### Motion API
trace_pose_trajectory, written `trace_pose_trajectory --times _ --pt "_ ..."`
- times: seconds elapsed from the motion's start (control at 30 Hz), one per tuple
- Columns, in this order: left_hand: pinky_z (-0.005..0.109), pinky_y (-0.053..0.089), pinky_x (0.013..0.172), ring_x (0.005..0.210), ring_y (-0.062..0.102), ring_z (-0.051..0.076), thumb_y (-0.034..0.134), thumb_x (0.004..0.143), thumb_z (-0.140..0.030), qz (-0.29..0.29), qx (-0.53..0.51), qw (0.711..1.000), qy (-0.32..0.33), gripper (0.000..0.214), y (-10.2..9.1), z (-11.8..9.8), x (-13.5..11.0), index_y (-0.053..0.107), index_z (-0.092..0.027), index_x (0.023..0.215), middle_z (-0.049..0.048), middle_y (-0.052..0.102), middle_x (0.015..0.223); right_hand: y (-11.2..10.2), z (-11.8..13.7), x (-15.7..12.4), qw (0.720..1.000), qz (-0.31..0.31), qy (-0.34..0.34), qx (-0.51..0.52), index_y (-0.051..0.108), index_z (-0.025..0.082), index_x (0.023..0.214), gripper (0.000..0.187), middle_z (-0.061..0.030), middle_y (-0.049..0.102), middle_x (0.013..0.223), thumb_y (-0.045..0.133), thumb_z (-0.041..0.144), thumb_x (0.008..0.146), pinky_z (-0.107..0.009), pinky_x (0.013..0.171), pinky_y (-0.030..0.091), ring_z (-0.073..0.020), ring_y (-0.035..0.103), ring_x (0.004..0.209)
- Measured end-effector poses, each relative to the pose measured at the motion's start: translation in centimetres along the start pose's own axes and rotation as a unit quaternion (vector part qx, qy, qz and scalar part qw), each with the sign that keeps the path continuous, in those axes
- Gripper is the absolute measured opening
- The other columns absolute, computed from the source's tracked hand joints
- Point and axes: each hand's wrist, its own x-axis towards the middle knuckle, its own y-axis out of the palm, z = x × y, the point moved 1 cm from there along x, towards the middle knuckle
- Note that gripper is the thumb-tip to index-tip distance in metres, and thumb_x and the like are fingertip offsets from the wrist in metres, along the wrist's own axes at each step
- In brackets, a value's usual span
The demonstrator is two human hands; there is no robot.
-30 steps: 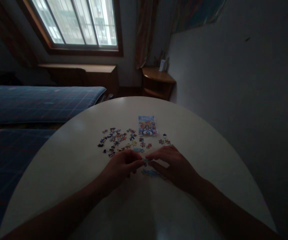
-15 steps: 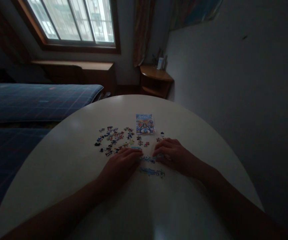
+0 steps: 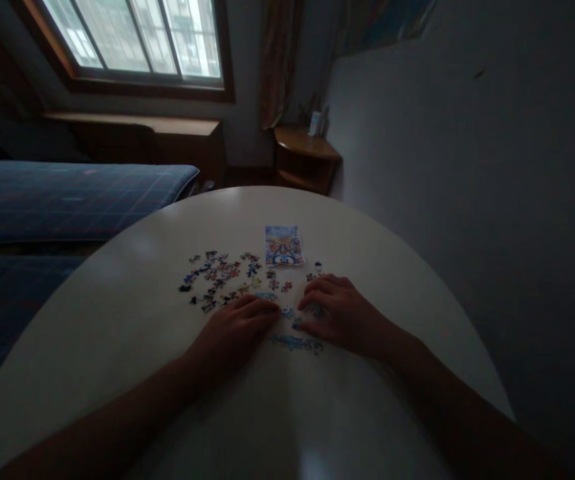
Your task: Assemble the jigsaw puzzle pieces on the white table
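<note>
My left hand (image 3: 240, 328) rests on the table with its fingers pressed together. Its fingertips are at the left end of a light-blue puzzle piece (image 3: 287, 312) and partly cover it. To the right, my right hand (image 3: 344, 312) arches over the table, thumb and fingers apart. Another small puzzle piece (image 3: 296, 323) lies by its thumb tip, and some pieces under the palm are partly hidden. Nearer to me lies a joined strip of blue puzzle pieces (image 3: 297, 343). A short blue strip (image 3: 266, 295) sits just beyond my left fingers.
Many loose puzzle pieces (image 3: 222, 270) are spread at the left on the round white table (image 3: 167, 413). A colourful picture sheet (image 3: 284, 247) lies behind them. Beyond the table are a bed with a plaid mattress (image 3: 67, 200), a corner shelf (image 3: 307, 143) and a wall on the right.
My right thumb and fingers have spread apart. A small piece near the thumb now lies slightly lower and apart from the piece at my left fingertips. The whole view has shifted a little.
</note>
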Motion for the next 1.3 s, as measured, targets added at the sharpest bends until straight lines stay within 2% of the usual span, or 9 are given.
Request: trace_pose_trajectory --times 0.1,0.3,0.5,0.7,0.9,1.3 --pt "0.039 0.055 0.090 0.106 0.060 0.022 0.048 0.097 -0.017 -0.007 -0.001 1.000 0.003 0.025 0.1 0.1 0.0 0.066 -0.018 0.116 0.0081 0.068 0.119 0.2 0.5 0.1 1.000 -0.002 0.020 -0.023 0.069 0.023 0.092 0.025 -0.0065 0.067 0.105 0.080 0.036 0.075 -0.043 0.094 0.038 -0.0266 0.057 0.108" --pt "0.041 0.054 0.091 0.106 0.059 0.023 0.049 0.096 -0.016 -0.001 0.005 1.000 0.028 0.026 -0.1 -0.2 0.2 0.066 -0.019 0.115 0.0077 0.068 0.120 0.7 0.4 0.1 0.999 0.009 0.011 -0.034 0.072 0.025 0.098 0.018 -0.0063 0.067 0.104 0.074 0.031 0.082 -0.043 0.093 0.039 -0.0258 0.058 0.107" --pt "0.037 0.056 0.090 0.103 0.061 0.021 0.045 0.098 -0.018 -0.008 0.000 0.999 0.038 0.026 -0.4 0.0 0.1 0.069 -0.018 0.109 0.0076 0.070 0.117 0.5 0.2 0.0 0.999 0.015 -0.001 -0.030 0.072 0.025 0.104 0.019 -0.0077 0.067 0.104 0.068 0.025 0.085 -0.043 0.090 0.042 -0.0248 0.058 0.104" --pt "0.039 0.056 0.089 0.103 0.062 0.021 0.045 0.098 -0.018 0.007 0.012 0.999 0.040 0.027 -0.2 0.4 0.0 0.069 -0.018 0.111 0.0077 0.070 0.119 0.8 0.1 0.0 0.999 0.012 0.009 -0.033 0.072 0.024 0.105 0.021 -0.0085 0.067 0.104 0.068 0.027 0.085 -0.044 0.091 0.042 -0.0256 0.058 0.104" --pt "0.039 0.056 0.088 0.103 0.063 0.021 0.045 0.099 -0.020 0.001 -0.004 0.999 0.040 0.027 -0.3 0.6 0.0 0.069 -0.019 0.112 0.0083 0.071 0.116 1.2 -0.1 0.0 1.000 -0.005 0.008 -0.019 0.073 0.027 0.103 0.017 -0.0062 0.067 0.102 0.070 0.028 0.086 -0.043 0.093 0.040 -0.0237 0.059 0.103" --pt "0.042 0.050 0.093 0.111 0.056 0.024 0.048 0.096 -0.015 0.049 0.051 0.997 0.039 0.032 -0.2 -0.2 0.2 0.059 -0.023 0.125 0.0077 0.061 0.127 1.0 0.2 0.2 0.999 -0.001 0.041 -0.003 0.070 0.023 0.091 0.013 -0.0063 0.067 0.102 0.075 0.030 0.081 -0.045 0.095 0.038 -0.0262 0.058 0.106"
